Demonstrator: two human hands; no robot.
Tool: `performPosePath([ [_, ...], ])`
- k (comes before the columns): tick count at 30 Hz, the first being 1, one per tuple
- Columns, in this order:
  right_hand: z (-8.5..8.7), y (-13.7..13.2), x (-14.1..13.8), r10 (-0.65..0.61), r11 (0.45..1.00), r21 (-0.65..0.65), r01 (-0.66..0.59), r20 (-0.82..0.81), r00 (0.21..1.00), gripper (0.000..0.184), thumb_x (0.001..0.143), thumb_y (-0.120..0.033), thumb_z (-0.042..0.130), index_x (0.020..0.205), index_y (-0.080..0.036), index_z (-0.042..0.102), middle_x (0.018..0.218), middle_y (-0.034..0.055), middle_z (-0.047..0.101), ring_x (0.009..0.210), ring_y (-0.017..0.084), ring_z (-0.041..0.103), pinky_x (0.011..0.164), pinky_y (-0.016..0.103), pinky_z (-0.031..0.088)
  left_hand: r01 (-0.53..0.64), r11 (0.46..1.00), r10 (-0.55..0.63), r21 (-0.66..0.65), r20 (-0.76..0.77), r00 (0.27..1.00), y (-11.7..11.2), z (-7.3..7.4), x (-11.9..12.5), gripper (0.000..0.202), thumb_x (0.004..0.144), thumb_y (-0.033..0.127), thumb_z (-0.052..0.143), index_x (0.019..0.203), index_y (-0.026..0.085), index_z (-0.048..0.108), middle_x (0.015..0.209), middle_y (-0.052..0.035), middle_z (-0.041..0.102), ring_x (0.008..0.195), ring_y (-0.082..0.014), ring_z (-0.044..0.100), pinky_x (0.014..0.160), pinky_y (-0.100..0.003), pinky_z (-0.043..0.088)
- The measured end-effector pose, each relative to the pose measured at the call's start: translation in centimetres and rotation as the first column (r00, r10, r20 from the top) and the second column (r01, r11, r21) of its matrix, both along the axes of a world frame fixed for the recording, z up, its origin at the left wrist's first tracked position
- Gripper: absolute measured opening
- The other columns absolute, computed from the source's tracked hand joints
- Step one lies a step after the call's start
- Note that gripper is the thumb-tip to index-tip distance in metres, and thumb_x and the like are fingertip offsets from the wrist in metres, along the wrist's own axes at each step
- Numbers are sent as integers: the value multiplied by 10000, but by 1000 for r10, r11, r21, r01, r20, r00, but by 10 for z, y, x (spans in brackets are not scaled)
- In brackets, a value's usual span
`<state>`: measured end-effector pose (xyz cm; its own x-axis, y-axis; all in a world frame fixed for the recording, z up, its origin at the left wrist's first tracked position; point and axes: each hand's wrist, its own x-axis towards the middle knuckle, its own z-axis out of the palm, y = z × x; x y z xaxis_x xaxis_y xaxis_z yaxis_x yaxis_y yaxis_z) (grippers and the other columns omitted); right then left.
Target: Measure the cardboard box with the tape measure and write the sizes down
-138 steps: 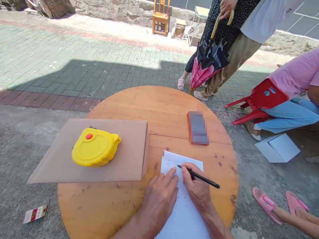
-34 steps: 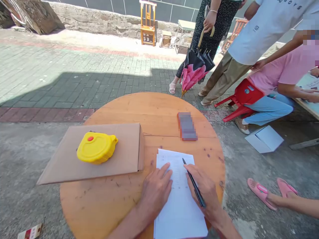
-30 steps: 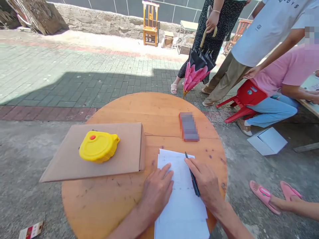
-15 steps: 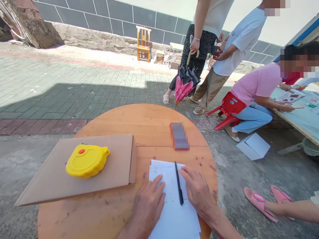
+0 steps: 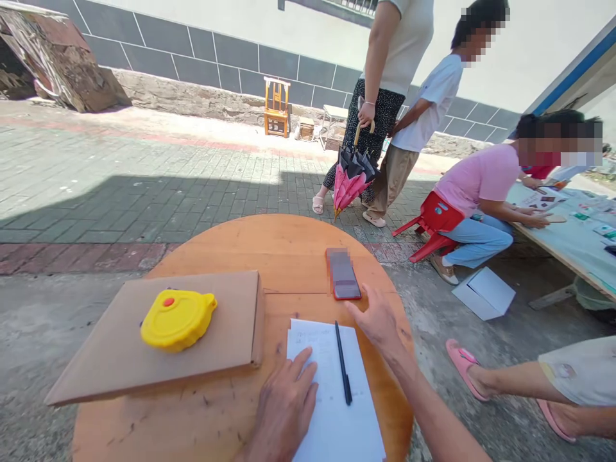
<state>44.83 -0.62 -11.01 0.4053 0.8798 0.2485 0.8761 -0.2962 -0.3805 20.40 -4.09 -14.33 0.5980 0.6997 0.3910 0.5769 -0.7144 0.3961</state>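
"Where's the phone (image 5: 344, 276), from where you stand?"

"On the far right part of the round wooden surface (image 5: 250, 247), beyond the paper (image 5: 337, 427). It lies flat, its long axis running from far to near, with the near end slanted a little to the right."

"And which hand is closer?"

"The right hand (image 5: 380, 324), easily. The phone sits just to the left and far side of its fingers. Thumb and forefinger are spread wide at the near right corner, with nothing gripped between them; whether skin meets the phone, I can't tell."

"What about the left hand (image 5: 286, 398)?"

"Well apart from the phone, resting palm down on the paper's left side. Its fingers are loosely spread and hold nothing."

"So where's the pen (image 5: 343, 362)?"

"Lying on the paper, out of both hands, its length running far to near as well. Over to the left, a yellow case (image 5: 178, 321) rests on a cardboard box (image 5: 106, 346)."
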Motion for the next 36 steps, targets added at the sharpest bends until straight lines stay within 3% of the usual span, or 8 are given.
performPosePath([
  [5, -4, 35, -21, -146, 974, -156, 163, 115, 983, 768, 770, -524, 634, 1369, -87, 434, 1266, 222, 588, 1167, 373, 523, 936, 465, 373, -3, 999, 0, -42, -75, 997, -1, 3, 0, 304, 845, 109, 429, 1023, 218, 651, 1247, -62, 653, 943, -242, 676, 778, -402, 577],
  [11, -6, 38, -34, -177, 965, -166, 202, 155, 972, 677, 781, -384, 619, 1350, -53, 457, 1232, 228, 602, 1134, 369, 530, 923, 456, 350, -22, 960, -48, -279, -240, 970, -4, 15, 2, 400, 825, 177, 484, 1190, 217, 645, 1400, -51, 544, 1099, -299, 617, 920, -464, 519],
  [15, 5, 24, -30, -124, 980, -140, 139, 112, 986, 656, 775, -439, 632, 1317, -92, 504, 1218, 205, 620, 1122, 365, 552, 909, 457, 373, -63, 922, -54, -382, -288, 956, -7, 24, 2, 452, 842, 222, 479, 1277, 214, 602, 1475, -21, 457, 1193, -319, 549, 1010, -479, 448],
  [19, 20, 6, -14, -36, 996, -82, 39, 45, 998, 450, 852, -459, 535, 1218, -203, 581, 1287, 100, 599, 1162, 282, 552, 930, 393, 404, -85, 912, -52, -402, -317, 947, -9, 34, 3, 453, 841, 223, 470, 1278, 210, 590, 1490, -13, 441, 1178, -312, 542, 1021, -471, 430],
  [21, 22, 1, -4, -22, 999, -48, 23, 20, 1000, 400, 863, -420, 515, 1183, -193, 598, 1282, 101, 596, 1180, 272, 542, 955, 383, 404, -87, 916, -49, -392, -326, 944, -10, 37, 3, 450, 843, 224, 466, 1278, 204, 584, 1492, -17, 438, 1165, -307, 541, 1027, -466, 421],
  [28, -3, -16, 1, 44, 999, 6, -44, -69, 997, 350, 817, -336, 540, 1104, -161, 635, 1142, 114, 660, 1084, 274, 602, 941, 395, 450, -141, 919, -9, -369, -377, 926, -22, 35, 5, 473, 858, 237, 446, 1317, 188, 549, 1503, -24, 423, 1197, -313, 514, 1044, -461, 411],
  [36, -29, -79, 1, 33, 994, 104, -20, -117, 993, 361, 826, -342, 494, 1099, -153, 636, 1203, 138, 641, 1157, 293, 565, 999, 449, 428, -144, 939, 10, -313, -392, 920, -26, 34, 3, 432, 872, 225, 448, 1286, 196, 568, 1483, -45, 449, 1187, -290, 541, 1003, -446, 454],
])
